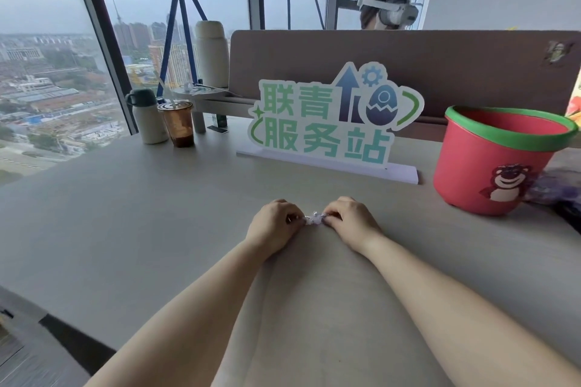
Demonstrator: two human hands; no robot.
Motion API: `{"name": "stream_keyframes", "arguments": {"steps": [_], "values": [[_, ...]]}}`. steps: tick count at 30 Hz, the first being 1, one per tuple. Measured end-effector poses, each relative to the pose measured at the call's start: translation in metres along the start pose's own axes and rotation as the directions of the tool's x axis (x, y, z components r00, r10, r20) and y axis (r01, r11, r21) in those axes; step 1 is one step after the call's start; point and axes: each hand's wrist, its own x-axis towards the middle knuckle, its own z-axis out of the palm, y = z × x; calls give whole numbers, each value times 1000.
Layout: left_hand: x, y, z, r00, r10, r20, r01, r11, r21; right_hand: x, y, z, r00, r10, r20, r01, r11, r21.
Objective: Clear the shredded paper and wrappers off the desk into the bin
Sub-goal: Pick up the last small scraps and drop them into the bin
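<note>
We log the pale surface [125, 214] filling the view. A cut-out sign [323, 122] stands at far centre. The red, green-rimmed bin [465, 160] sits upright at far right. At near centre our left hand [273, 223] and right hand [352, 220] meet, each grip clamped on one end of a small crinkled wrapper [312, 219]. We cannot tell whether the wrapper touches the surface.

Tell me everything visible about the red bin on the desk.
The bin is a round, tapered pink-red tub, plastic by its look, with a green rim and a bear sticker on its front. It stands upright on the desk, towards its right side, right of the sign. Its inside bottom is hidden.
</note>
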Motion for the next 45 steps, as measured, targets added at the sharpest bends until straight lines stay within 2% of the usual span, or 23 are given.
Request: {"name": "stream_keyframes", "arguments": {"steps": [6, 14, 21, 33, 36, 45], "values": [[-7, 9, -3, 1000, -11, -10, 10, 1000, -22, -16, 7, -17, 998, 52, -31, -52, 999, 13], [-6, 51, -19, 994, 98, -42, -102, 990, -97, -36, 5, -60, 993, 59, -105, -54, 997, 49], [4, 103, -21, 983, 185, -25, -186, 967, -173, -50, 5, -105, 989, 69, -133, -62, 997, 56], [42, 200, -12, 934, 358, 1, -351, 915, -199, -71, 32, -198, 955, 87, -282, -100, 994, -31], [56, 228, -15, 917, 397, -23, -392, 893, -219, -72, 38, -224, 943, 127, -308, -133, 991, 0], [125, 305, -1, 878, 470, -89, -477, 843, -248, -44, 77, -293, 891, 161, -424, -214, 974, -80]]}}
